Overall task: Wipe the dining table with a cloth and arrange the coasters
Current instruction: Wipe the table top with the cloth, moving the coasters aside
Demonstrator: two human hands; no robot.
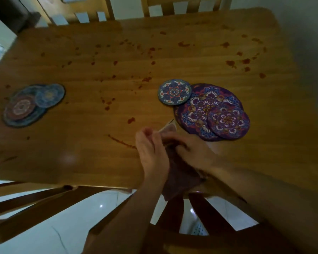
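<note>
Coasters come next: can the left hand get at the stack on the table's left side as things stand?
Probably yes, once freed: the left hand and right hand both hold the cloth now. Only stained table lies between it and the stack, nothing standing in the way.

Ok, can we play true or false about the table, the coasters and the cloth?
1. The table has red spots on it. True.
2. All the coasters sit in one pile. False: there is a left group and a right group, far apart.
3. The left hand and right hand hold the dark cloth. True.
4. The cloth lies over the left group. False: it is in the hands at the table's near edge.
</note>
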